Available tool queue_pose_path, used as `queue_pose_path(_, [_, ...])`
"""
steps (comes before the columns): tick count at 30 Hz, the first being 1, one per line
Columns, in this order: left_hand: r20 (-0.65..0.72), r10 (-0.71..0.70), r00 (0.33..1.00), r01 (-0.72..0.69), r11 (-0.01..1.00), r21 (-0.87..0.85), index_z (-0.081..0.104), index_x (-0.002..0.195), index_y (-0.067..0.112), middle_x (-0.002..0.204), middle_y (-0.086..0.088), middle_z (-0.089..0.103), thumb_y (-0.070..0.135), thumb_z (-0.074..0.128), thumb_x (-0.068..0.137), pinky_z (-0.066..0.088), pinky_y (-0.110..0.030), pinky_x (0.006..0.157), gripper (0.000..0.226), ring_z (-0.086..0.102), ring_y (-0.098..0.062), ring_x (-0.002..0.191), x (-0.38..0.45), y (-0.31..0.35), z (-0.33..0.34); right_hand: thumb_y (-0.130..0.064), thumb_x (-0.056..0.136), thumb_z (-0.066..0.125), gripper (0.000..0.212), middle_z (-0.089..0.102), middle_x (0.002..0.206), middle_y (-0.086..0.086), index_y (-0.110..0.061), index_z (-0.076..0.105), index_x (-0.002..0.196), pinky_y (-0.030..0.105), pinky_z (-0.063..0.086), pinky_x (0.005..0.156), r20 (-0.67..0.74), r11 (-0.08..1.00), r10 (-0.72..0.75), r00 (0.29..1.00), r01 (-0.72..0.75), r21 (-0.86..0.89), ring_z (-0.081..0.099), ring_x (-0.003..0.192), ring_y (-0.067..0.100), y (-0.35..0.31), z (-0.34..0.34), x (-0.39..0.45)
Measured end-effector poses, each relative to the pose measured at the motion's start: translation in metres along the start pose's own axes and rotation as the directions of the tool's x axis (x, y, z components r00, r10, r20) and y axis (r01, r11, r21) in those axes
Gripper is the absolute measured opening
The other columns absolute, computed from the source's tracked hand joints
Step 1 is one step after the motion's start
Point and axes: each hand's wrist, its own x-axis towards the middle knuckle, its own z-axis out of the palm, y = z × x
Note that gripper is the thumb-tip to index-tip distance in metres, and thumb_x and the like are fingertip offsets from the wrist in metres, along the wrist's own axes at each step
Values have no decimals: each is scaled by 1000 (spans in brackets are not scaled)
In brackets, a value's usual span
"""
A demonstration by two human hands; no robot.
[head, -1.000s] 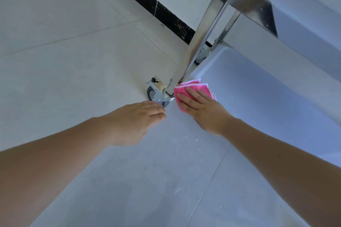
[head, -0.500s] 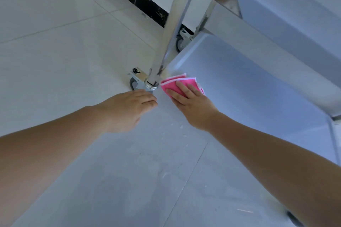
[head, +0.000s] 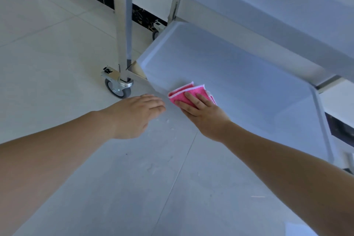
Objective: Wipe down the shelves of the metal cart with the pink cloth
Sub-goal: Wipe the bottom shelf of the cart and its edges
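Fingers flat, the right grip [head: 203, 115] presses the folded pink cloth [head: 182, 96] at the left end of the metal cart's lowest shelf [head: 239, 82], which stretches rightward; left grip [head: 134, 115] open.

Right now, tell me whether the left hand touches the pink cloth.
Apart. The head view shows a clear gap between the left hand and the pink cloth.

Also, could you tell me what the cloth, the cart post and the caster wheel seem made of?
Cloth: probably microfibre, fuzzy pink nap, stitched pale edging. Cart post: likely stainless steel, brushed, reflective sheen. Caster wheel: grey rubber or plastic, matte; uncertain.
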Motion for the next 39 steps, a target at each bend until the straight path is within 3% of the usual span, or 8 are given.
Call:
queue_pose_path(5, [29,21,999,-21,1000,-2,18,145,20,154,3,16,16,37,91,-8,-20,113,57,7,-11,141,12,12,-1,-27,83,50,51,35,149,-11,-24,50,134,46,16,112,6,999,10,1000,-10,-53,35,137,23,2,6,-23])
queue_pose_path(13, [11,59,998,-59,998,-8,20,144,17,154,1,18,15,37,90,-11,-19,111,57,8,-12,142,22,16,-2,-27,83,44,51,35,149,-11,-25,51,134,49,10,111,18,999,11,1000,-10,-48,35,137,23,4,11,-35])
queue_pose_path(18, [8,82,997,-82,996,-26,17,145,15,155,0,17,14,35,90,-4,-23,114,58,8,-13,142,44,29,-4,-21,84,41,50,36,149,-9,-20,51,133,48,22,113,34,1000,6,999,-7,29,35,136,26,8,18,-61])
queue_pose_path(21, [-22,134,991,-135,990,-37,20,145,14,154,-2,20,12,37,90,-10,-18,109,58,11,-14,141,65,41,-8,-16,87,37,51,33,150,-8,-19,47,136,57,29,109,66,995,18,998,-24,93,32,138,27,13,26,-90])
queue_pose_path(29, [-16,215,977,-215,977,-5,20,145,16,154,-3,20,10,34,90,-6,-22,112,58,12,-14,142,105,80,-11,-12,89,39,48,38,148,-7,-17,47,135,60,36,102,29,985,13,999,-18,173,33,137,28,19,45,-151])
queue_pose_path(34, [-3,346,938,-346,938,-10,32,141,13,149,-4,34,6,40,86,1,-25,113,56,25,-19,139,115,117,-2,-9,91,35,46,41,146,-5,-15,50,134,56,41,98,29,971,66,997,-70,228,35,135,30,24,57,-210])
queue_pose_path(38, [-27,426,904,-422,902,89,56,124,7,128,-11,59,0,60,69,34,-44,104,55,54,-27,120,119,137,-4,-10,92,34,46,38,147,-5,-16,49,135,53,40,101,50,975,66,997,-75,209,32,136,30,33,64,-253])
queue_pose_path(39, [-14,418,908,-416,906,82,56,124,6,127,-11,59,-1,62,69,34,-46,103,56,54,-28,119,123,141,-3,-10,92,34,46,38,147,-5,-16,49,135,52,39,103,54,977,67,996,-77,198,33,136,29,34,65,-264])
